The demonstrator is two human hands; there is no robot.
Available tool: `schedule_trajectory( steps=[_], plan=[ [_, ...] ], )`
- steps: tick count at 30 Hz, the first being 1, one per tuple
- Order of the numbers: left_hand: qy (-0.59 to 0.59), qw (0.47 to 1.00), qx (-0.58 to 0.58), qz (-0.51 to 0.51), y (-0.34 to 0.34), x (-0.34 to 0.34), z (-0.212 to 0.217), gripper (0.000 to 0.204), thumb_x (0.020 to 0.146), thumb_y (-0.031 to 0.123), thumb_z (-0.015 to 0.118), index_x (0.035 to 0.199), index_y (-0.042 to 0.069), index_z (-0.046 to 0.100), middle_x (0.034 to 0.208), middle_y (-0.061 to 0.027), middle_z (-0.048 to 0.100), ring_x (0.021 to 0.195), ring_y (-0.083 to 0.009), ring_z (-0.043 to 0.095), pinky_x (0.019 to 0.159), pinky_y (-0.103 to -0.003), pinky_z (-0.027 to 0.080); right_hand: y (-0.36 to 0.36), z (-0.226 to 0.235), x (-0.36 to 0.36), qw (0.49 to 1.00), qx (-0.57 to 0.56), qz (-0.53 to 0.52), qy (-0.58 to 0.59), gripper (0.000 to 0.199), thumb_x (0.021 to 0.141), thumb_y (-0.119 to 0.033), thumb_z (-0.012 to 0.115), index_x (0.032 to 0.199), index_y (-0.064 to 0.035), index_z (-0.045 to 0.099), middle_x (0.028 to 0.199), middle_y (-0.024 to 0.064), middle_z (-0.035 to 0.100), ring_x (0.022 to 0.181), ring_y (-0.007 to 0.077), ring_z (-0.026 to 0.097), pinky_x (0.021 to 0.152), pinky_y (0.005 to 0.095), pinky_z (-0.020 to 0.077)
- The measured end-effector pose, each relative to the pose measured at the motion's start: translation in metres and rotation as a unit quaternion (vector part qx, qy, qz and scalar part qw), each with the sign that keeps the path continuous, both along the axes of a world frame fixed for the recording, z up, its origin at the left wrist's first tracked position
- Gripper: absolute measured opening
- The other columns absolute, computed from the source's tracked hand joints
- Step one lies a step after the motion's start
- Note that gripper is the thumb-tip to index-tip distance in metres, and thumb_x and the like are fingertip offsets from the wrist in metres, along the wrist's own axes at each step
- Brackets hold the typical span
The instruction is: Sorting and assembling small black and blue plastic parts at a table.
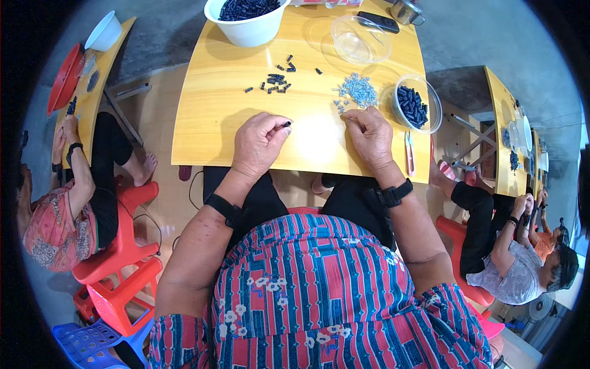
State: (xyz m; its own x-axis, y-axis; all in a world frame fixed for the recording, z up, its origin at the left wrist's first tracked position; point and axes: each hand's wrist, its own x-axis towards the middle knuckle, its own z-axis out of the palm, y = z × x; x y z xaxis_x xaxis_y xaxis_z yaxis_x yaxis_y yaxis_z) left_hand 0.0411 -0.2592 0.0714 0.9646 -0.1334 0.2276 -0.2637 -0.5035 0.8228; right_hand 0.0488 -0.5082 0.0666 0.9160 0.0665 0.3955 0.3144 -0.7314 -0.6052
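My left hand (258,141) is closed over the near part of the yellow table (215,92). Between its thumb and forefinger it pinches a small black tube piece (287,124). To the right, my right hand (372,136) rests at the near edge of a pile of small clear plastic pieces (358,90). Its thumb and forefinger are pressed together, and whatever they may hold is too small to make out. Several loose black pieces (276,80) lie beyond my left hand. A clear round tub (433,111) of black pieces stands just right of my right hand.
A white bowl (249,31) full of black pieces stands at the far left. An upturned-looking clear container (359,43), a dark phone-like object (378,22) and a metal mug (407,11) are at the far right. Small snips (410,155) lie near the right edge. Other people sit at tables on both sides.
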Motion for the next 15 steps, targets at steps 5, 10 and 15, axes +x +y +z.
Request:
schedule_trajectory(
  steps=[5,10,15],
  plan=[
    [0.003,1.0,-0.003,-0.001,0.001,0.0,0.001,0.011,0.079,0.002,0.07,0.09,0.003,0.07,0.076,-0.0045,0.063,0.062,-0.0103,0.056,0.057,-0.022,0.046,0.005,0.01,-0.002,0.999,0.006,-0.032,0.041,0.013,0.079,-0.007,0.062,0.085,-0.0129,0.072,0.081,0.0115,0.064,0.077,0.0306,0.063,0.07,0.0385,0.0517],
    [0.01,1.0,0.0,0.001,0.0,0.0,0.001,0.011,0.079,0.002,0.07,0.09,0.003,0.07,0.076,-0.0047,0.063,0.062,-0.0103,0.057,0.058,-0.022,0.047,0.004,0.011,-0.004,0.997,-0.011,-0.032,0.074,0.013,0.08,-0.007,0.063,0.088,-0.0128,0.071,0.08,0.0118,0.063,0.076,0.0315,0.063,0.069,0.0387,0.0515],
    [0.013,1.0,-0.009,0.004,0.0,-0.001,0.002,0.011,0.078,0.007,0.072,0.089,0.005,0.07,0.074,-0.0063,0.062,0.062,-0.0157,0.06,0.059,-0.027,0.05,0.005,0.01,-0.003,0.999,-0.002,-0.032,0.041,0.013,0.08,-0.007,0.063,0.088,-0.013,0.072,0.08,0.0116,0.063,0.076,0.0315,0.063,0.069,0.0386,0.0515]
  ],
)
